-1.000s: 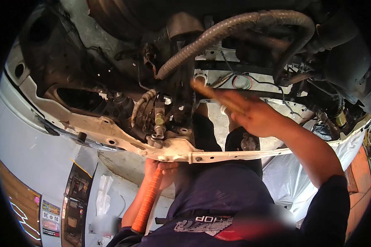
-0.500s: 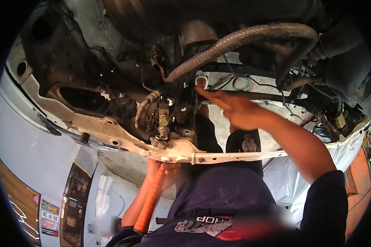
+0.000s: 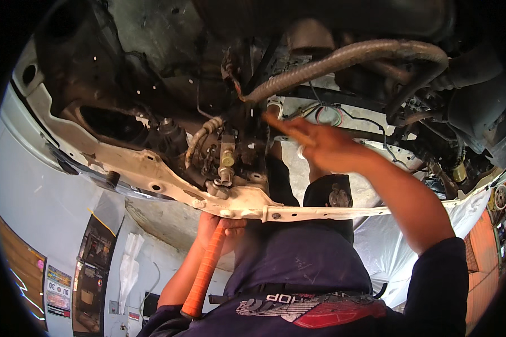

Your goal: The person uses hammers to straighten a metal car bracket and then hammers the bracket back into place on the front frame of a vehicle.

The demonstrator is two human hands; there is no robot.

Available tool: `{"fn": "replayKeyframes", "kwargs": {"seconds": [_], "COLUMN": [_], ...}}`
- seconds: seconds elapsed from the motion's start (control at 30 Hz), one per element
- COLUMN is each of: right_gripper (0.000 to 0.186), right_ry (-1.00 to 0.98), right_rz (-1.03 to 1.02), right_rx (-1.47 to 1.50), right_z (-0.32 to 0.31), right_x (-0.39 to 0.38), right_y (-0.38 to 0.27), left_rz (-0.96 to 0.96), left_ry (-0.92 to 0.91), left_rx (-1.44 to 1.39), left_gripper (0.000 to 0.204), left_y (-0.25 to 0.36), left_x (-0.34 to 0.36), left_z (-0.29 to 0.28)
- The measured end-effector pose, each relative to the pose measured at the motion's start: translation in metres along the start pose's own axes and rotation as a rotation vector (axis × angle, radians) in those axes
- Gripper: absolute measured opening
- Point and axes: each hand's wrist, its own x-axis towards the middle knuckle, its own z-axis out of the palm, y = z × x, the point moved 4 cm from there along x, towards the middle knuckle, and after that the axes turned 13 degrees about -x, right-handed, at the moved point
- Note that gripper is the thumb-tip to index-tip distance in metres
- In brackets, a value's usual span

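Observation:
My left hand (image 3: 222,224) is closed around a long handle wrapped in orange tape (image 3: 201,278). It sits just under the pale front crossmember (image 3: 236,206) of a car body, which hides the tool's upper end. My right hand (image 3: 331,147) reaches over that beam into the engine bay, its fingers wrapped round a tan wooden-looking handle (image 3: 287,130). The handle points up and left to a dark upright bracket; motion blurs it, and its kind is unclear. Left of it is a metal hose fitting (image 3: 226,160) with a yellowish part.
A thick ribbed hose (image 3: 348,58) arches above my right hand. Thin wires (image 3: 331,117) run behind it. A short ribbed hose (image 3: 201,137) curves beside the fitting. Clear plastic sheeting (image 3: 393,247) hangs at the right, and a white car panel (image 3: 34,140) lies at the left.
The view has shifted slightly. My right hand and its tan handle have moved a little left and stay near the bracket. My left hand keeps its hold on the orange handle.

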Motion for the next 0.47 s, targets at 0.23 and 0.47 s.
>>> {"fn": "replayKeyframes", "kwargs": {"seconds": [0.23, 0.47], "right_gripper": [0.065, 0.069], "right_ry": [-0.036, -0.067], "right_rz": [-0.049, 0.048], "right_rx": [-0.004, -0.037], "right_z": [0.019, 0.035], "right_x": [0.001, -0.005], "right_y": [0.006, 0.0], "left_rz": [-0.02, -0.054], "left_ry": [-0.009, -0.056], "left_rx": [0.005, 0.013], "left_gripper": [0.048, 0.05], "left_y": [0.0, 0.003], "left_x": [0.001, 0.002], "left_z": [-0.001, -0.003]}}
